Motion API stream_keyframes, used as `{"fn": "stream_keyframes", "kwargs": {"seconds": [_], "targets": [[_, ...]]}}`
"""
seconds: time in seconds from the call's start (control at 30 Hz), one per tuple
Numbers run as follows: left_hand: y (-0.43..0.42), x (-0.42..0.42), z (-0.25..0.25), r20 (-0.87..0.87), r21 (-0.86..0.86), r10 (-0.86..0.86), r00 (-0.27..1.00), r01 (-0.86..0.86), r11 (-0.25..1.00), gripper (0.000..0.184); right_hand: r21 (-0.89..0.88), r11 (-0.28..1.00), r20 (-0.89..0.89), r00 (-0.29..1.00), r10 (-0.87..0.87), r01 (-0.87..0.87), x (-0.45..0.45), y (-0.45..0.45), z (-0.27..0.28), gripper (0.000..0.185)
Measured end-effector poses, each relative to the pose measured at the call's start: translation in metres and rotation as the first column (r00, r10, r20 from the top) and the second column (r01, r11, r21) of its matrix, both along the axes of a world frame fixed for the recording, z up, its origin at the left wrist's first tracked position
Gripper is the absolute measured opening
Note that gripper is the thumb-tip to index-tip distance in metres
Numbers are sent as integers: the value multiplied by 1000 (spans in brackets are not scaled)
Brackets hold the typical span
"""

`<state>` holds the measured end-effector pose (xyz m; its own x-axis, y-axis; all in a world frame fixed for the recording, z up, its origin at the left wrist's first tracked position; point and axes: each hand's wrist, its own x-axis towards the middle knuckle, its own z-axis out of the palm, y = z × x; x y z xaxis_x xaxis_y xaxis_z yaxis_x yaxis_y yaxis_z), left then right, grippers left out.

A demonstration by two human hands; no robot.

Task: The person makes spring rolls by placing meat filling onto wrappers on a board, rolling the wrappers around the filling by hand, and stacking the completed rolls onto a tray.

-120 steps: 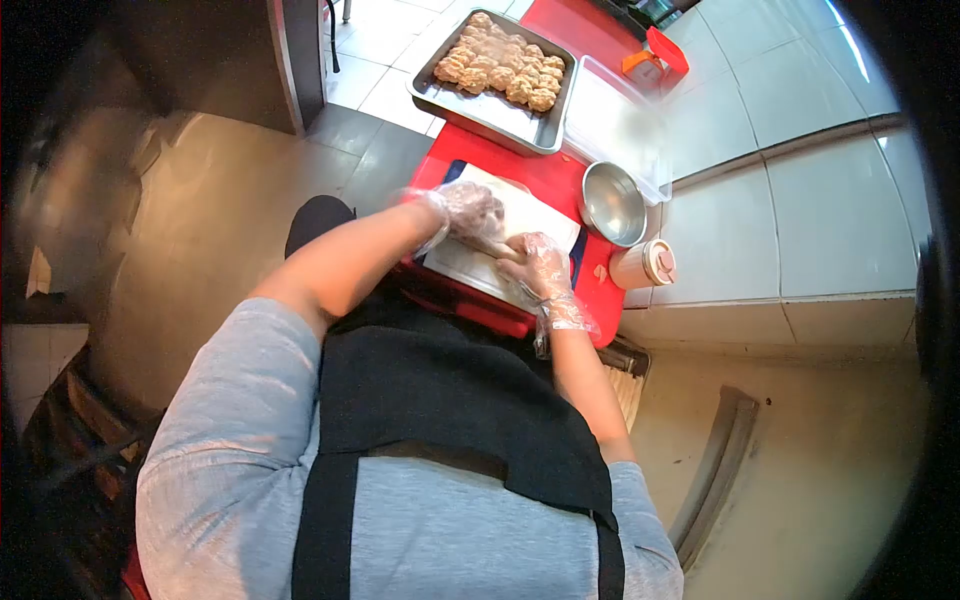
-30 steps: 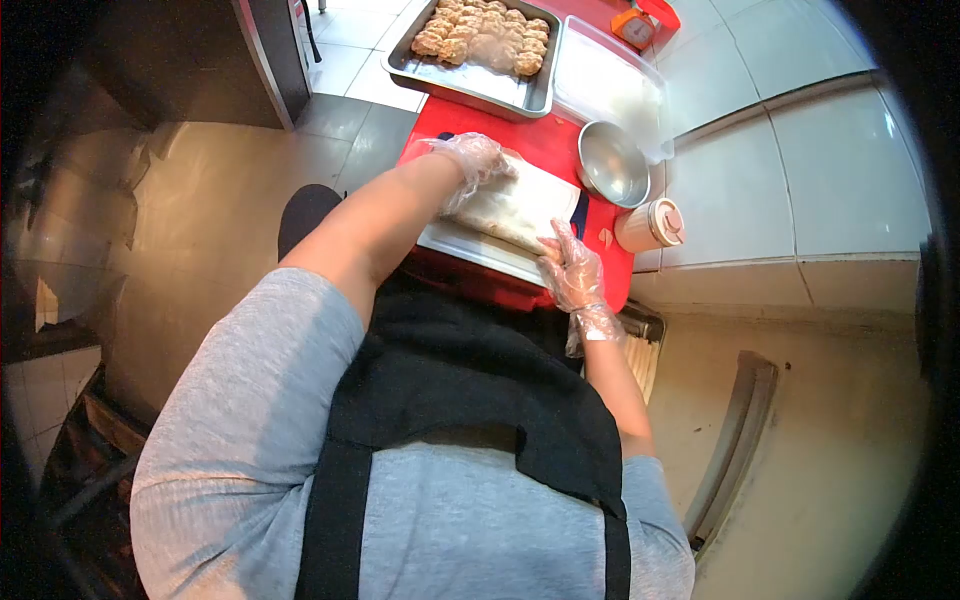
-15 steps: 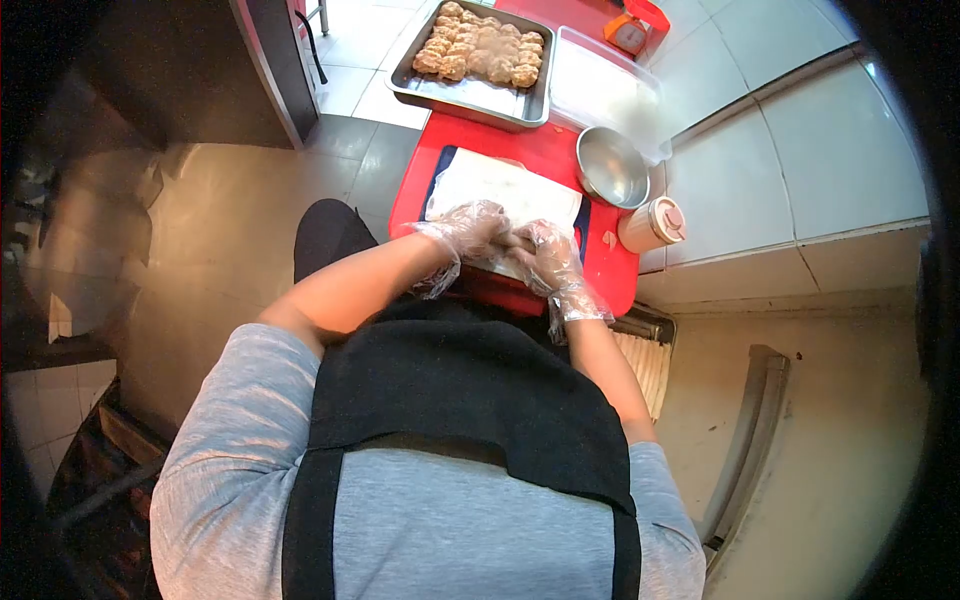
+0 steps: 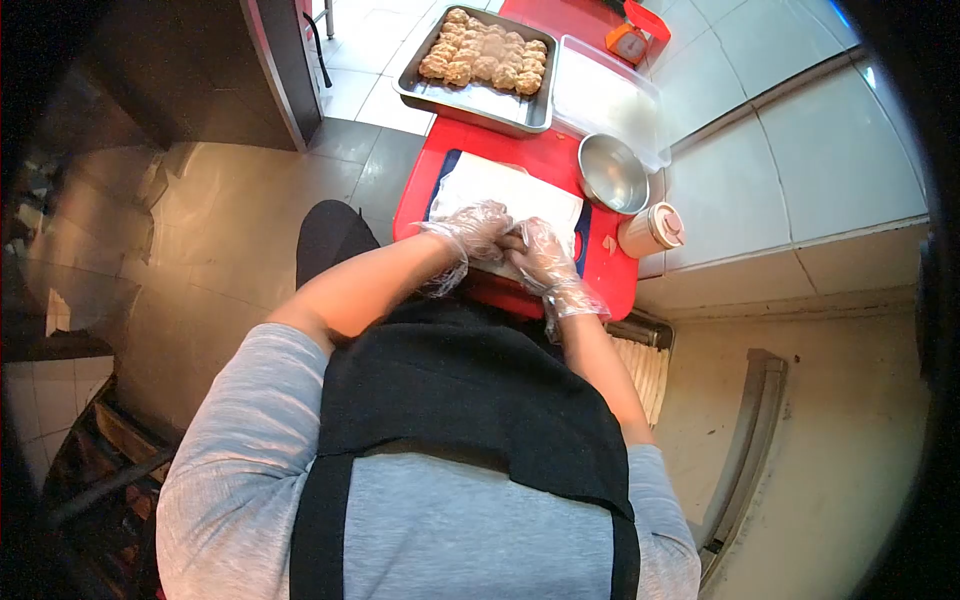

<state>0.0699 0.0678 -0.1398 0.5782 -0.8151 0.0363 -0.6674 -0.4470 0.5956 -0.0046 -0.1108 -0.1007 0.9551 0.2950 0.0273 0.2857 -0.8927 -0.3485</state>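
My left hand (image 4: 478, 228) and my right hand (image 4: 541, 252), both in clear plastic gloves, meet over the near edge of a flat white sheet (image 4: 510, 190). Whether the sheet is dough or cloth I cannot tell. Underneath it lies a board with a dark blue rim (image 4: 440, 183). The fingers of both hands are curled inward, and their tips nearly touch. Whatever sits between them is hidden by the fingers and gloves.
Beyond the board, a metal tray (image 4: 475, 107) holds rows of lumpy, light-brown pieces. Right of it on the red table (image 4: 415, 205) are a clear plastic lid or container (image 4: 610, 95), a steel bowl (image 4: 613, 175), a lidded jar (image 4: 645, 232) and an orange scale (image 4: 627, 43). A tiled wall borders the right.
Both hands stay together at the sheet's near edge, with the fingers slightly shifted. The right hand has turned a little and moved slightly left. The whole view has shifted slightly.
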Motion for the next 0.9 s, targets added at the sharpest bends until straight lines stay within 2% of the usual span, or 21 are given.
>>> {"fn": "stream_keyframes", "kwargs": {"seconds": [0.03,0.07,0.1,0.13,0.2,0.27,0.3,0.37,0.53,0.6,0.7,0.73,0.83,0.87,0.9], "targets": [[-3,3,-5,-43,-32,13,999,-14,999,31,28,1000,25,1000,7,-8,0,-5,-4,34],[1,4,4,45,69,-16,999,13,998,32,56,998,50,999,14,-17,-2,-13,-13,34],[11,7,5,90,38,-12,996,9,999,32,84,996,78,997,23,-30,-5,-13,-7,34],[26,9,6,133,8,-6,991,5,1000,32,16,1000,97,995,-9,7,-15,-18,2,33],[54,10,3,200,-62,11,980,2,998,31,11,1000,155,988,-4,2,-23,-32,-3,32],[68,6,0,191,-186,56,980,-20,982,30,47,999,245,969,0,-12,-27,-38,-6,30],[72,6,1,188,-247,80,979,-32,968,30,33,999,236,971,-19,11,-29,-37,-6,29],[76,7,0,217,-217,78,973,-30,976,22,8,998,218,974,-56,56,-30,-35,-6,28],[72,18,-2,309,-148,109,945,-66,987,11,-32,999,422,907,11,3,-18,-40,-18,21],[72,22,-8,383,-188,135,914,-66,980,10,-81,997,534,845,32,13,-12,-25,-16,21],[78,26,-3,509,-158,138,850,-65,985,11,-42,994,517,849,112,-105,-7,-5,-14,20],[81,28,2,555,-133,132,822,-68,989,12,-28,995,522,848,97,-97,-4,-7,-16,30],[65,25,10,609,8,123,783,-161,987,16,-72,997,395,916,64,-38,9,-12,-20,28],[53,28,2,610,-81,55,790,-7,997,20,-110,994,377,924,65,-25,14,-16,-23,26],[40,25,-7,663,-259,86,744,120,958,19,-139,990,373,925,72,-21,16,-15,-23,26]]}}
